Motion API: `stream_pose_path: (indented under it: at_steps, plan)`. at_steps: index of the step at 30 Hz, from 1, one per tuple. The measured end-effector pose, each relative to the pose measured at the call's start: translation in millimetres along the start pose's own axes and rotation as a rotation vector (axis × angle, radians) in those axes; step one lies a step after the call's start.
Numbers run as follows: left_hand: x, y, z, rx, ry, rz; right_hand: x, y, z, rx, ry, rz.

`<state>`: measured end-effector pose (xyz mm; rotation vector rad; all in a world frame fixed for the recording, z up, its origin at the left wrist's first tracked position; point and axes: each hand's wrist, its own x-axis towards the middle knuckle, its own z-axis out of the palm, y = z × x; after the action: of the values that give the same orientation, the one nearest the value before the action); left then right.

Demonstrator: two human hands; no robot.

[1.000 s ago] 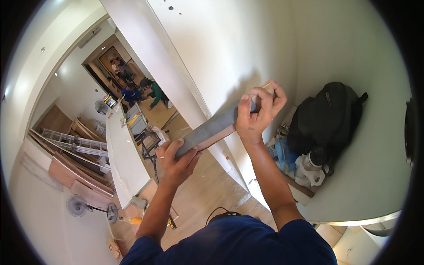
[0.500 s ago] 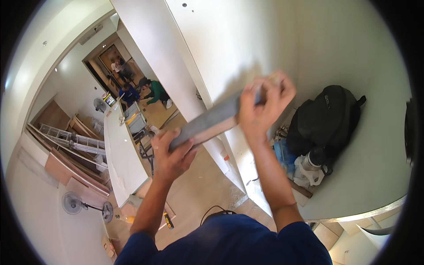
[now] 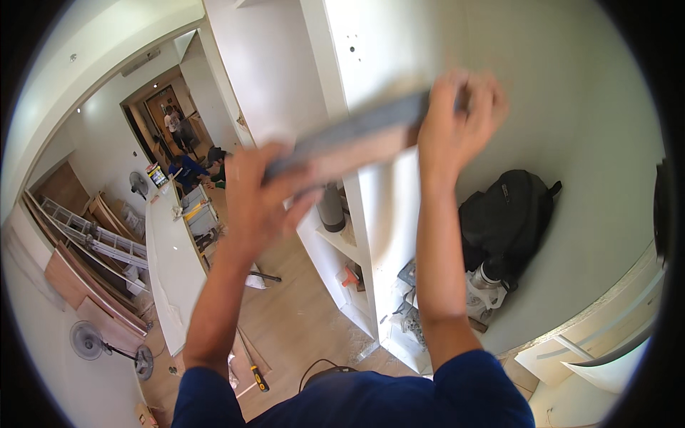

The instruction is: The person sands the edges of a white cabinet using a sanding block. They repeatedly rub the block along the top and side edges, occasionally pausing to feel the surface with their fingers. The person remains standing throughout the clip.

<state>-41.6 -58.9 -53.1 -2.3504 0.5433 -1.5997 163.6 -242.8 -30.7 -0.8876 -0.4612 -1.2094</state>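
Observation:
Raised in front of me is a long, narrow wooden block or panel piece (image 3: 357,146), dark grey along one face and pale brown on another. It is blurred and tilts up to the right. My left hand (image 3: 258,196) grips its left end, thumb on the grey side and fingers underneath. Around the other end closes my right hand (image 3: 460,132), its fingertips smeared by motion. Just behind the piece stands a white cabinet (image 3: 392,221) with open shelves; a dark cylinder (image 3: 332,208) sits on one of them.
At right lie a black backpack (image 3: 510,214) and a bottle (image 3: 489,274). A long white-topped counter (image 3: 171,264) runs along the left, with ladders (image 3: 93,235), boards and a fan (image 3: 87,340) beyond. A yellow-handled tool (image 3: 260,378) lies low on the floor. People work farther back.
Both hands have lifted the piece higher and slightly right, still holding its ends. My view has shifted, so more of the cabinet's shelves shows.

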Motion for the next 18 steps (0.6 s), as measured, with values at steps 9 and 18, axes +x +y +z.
stream_pose_path:
  at_steps: [9, 18]
  plan:
    - [-76.5, -15.6, 11.8, -0.131, -0.009, -0.068, -81.2, -2.0, -11.0, -0.134, -0.027, -0.045]
    - [40.0, -35.0, 12.4, -0.091, 0.101, 0.084, 31.7, 14.5, 14.2, -0.146, 0.030, -0.114]
